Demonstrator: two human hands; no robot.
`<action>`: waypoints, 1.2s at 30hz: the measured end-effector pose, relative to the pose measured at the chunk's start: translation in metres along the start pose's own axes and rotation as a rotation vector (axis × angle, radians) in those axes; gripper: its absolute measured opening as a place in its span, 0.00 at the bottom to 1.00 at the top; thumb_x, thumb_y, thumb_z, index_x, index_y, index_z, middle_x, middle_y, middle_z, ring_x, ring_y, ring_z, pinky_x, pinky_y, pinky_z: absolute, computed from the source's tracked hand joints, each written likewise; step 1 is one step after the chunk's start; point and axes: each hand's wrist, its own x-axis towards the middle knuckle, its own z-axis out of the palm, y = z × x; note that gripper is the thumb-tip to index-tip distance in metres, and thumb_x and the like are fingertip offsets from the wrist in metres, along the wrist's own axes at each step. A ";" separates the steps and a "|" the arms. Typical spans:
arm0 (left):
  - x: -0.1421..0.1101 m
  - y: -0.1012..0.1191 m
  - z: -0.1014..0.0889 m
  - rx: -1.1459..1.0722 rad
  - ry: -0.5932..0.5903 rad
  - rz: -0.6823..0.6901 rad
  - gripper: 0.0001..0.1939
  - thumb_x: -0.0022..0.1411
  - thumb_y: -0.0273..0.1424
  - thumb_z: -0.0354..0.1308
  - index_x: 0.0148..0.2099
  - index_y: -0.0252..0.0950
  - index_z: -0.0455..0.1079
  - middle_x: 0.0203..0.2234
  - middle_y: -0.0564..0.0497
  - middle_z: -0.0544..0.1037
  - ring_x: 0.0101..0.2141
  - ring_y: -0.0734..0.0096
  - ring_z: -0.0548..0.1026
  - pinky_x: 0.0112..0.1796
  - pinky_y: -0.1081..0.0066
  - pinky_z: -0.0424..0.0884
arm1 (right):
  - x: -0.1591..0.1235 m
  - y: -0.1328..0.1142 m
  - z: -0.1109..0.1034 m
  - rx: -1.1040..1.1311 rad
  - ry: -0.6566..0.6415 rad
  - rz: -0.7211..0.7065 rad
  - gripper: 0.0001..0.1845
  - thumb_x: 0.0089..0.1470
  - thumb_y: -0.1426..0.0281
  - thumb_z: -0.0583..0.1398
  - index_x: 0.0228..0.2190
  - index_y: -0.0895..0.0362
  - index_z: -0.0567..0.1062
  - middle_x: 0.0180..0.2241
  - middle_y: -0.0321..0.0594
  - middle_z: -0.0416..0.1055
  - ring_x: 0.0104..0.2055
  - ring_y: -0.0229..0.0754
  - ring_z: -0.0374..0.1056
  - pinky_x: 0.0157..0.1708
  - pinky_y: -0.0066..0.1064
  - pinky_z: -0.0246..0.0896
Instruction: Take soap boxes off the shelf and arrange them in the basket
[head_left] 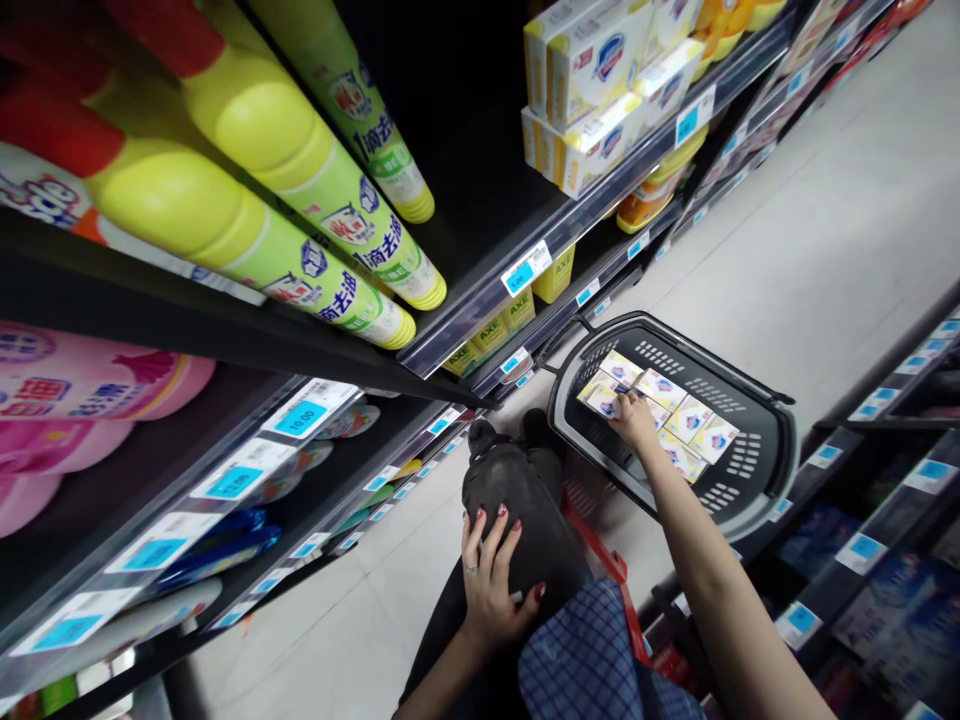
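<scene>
Right hand (636, 418) lowered onto white-and-yellow boxes (688, 418) in a basket (766, 470)

Its fingers are bent and kept close together, and the boxes are touched at their near left end. Whether one box is gripped cannot be told, because the fingertips are partly hidden. Most of the boxes are spread to the right of this hand, laid side by side on the slotted basket bottom. The left hand (495, 580) is opened wide, palm down, and is rested on the dark-trousered leg (517, 480); nothing is seen to be held by it. Its nails are painted red, and a ring is worn. Beyond the right hand, boxes with similar print (604, 150) are stacked on a shelf (480, 230). Farther to the left of both hands, yellow bottles (277, 130) with red caps are stood on the shelf.
</scene>
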 end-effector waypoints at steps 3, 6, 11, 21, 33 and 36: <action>0.000 -0.001 0.001 0.015 0.012 0.012 0.31 0.67 0.46 0.46 0.61 0.28 0.61 0.56 0.32 0.69 0.64 0.43 0.57 0.58 0.39 0.58 | -0.008 0.006 -0.008 0.047 0.106 0.041 0.31 0.52 0.63 0.59 0.55 0.65 0.65 0.51 0.60 0.68 0.53 0.58 0.61 0.57 0.50 0.46; 0.000 -0.001 0.002 0.011 0.010 0.024 0.31 0.67 0.46 0.47 0.61 0.27 0.61 0.57 0.30 0.68 0.63 0.41 0.58 0.58 0.38 0.58 | -0.026 0.023 -0.020 0.091 0.227 0.261 0.30 0.55 0.56 0.55 0.54 0.61 0.67 0.52 0.57 0.67 0.53 0.61 0.59 0.53 0.52 0.49; 0.000 -0.001 0.001 -0.015 0.006 0.033 0.31 0.67 0.45 0.47 0.61 0.25 0.60 0.57 0.29 0.67 0.64 0.40 0.56 0.59 0.38 0.55 | -0.057 0.045 -0.027 0.010 0.048 0.385 0.36 0.52 0.52 0.58 0.56 0.59 0.65 0.54 0.58 0.64 0.55 0.63 0.57 0.51 0.52 0.48; 0.000 -0.003 0.003 -0.006 0.002 0.037 0.32 0.67 0.45 0.47 0.63 0.26 0.58 0.58 0.31 0.66 0.64 0.42 0.54 0.60 0.41 0.54 | -0.033 -0.003 -0.016 -0.130 0.050 0.166 0.40 0.49 0.54 0.62 0.57 0.63 0.62 0.59 0.59 0.59 0.57 0.60 0.53 0.54 0.48 0.42; 0.000 -0.001 0.001 0.008 0.010 0.043 0.31 0.68 0.44 0.47 0.62 0.26 0.60 0.58 0.31 0.66 0.65 0.42 0.54 0.60 0.41 0.55 | -0.024 -0.011 -0.019 -0.081 0.031 0.227 0.30 0.51 0.62 0.57 0.53 0.64 0.68 0.56 0.60 0.62 0.55 0.60 0.54 0.51 0.48 0.46; -0.004 0.000 0.003 0.041 0.018 0.047 0.31 0.68 0.46 0.45 0.61 0.26 0.62 0.57 0.32 0.68 0.64 0.41 0.56 0.59 0.42 0.59 | -0.030 -0.014 -0.018 -0.068 0.041 0.221 0.32 0.52 0.61 0.58 0.56 0.64 0.66 0.58 0.60 0.60 0.57 0.61 0.54 0.51 0.50 0.48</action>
